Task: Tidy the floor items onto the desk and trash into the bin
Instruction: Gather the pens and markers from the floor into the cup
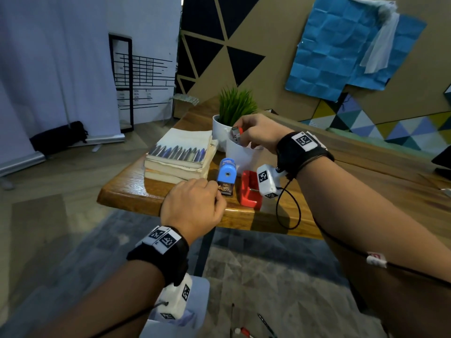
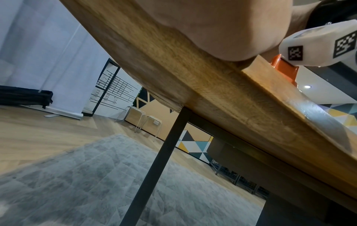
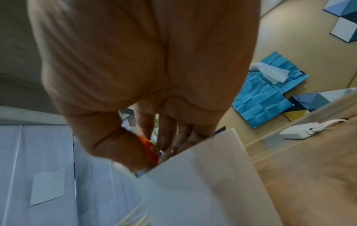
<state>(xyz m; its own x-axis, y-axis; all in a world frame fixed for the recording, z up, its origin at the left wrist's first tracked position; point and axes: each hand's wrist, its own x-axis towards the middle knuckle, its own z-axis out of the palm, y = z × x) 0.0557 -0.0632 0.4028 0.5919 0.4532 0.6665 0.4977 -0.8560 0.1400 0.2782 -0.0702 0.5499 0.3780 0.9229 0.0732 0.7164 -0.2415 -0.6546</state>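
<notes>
On the wooden desk (image 1: 127, 193) stands a blue pencil sharpener (image 1: 227, 173). My left hand (image 1: 218, 191) has its curled fingers pinched on the sharpener's lower part near the front edge. The left wrist view shows only my palm (image 2: 212, 30) above the desk edge (image 2: 212, 94). My right hand (image 1: 238, 131) pinches a small orange and grey item (image 1: 236, 131) just over the mouth of a white cup (image 1: 241, 156). In the right wrist view the orange item (image 3: 148, 146) sits between thumb and fingers above the cup (image 3: 193, 183).
A stack of books (image 1: 180, 154), a potted plant (image 1: 234, 106) and a red desk tool (image 1: 249, 191) crowd the desk corner. On the grey rug lie pens (image 1: 266, 323) and a red-and-white marker (image 1: 241, 331), beside a pale bin (image 1: 197, 296). A black desk leg (image 2: 158, 160) stands below.
</notes>
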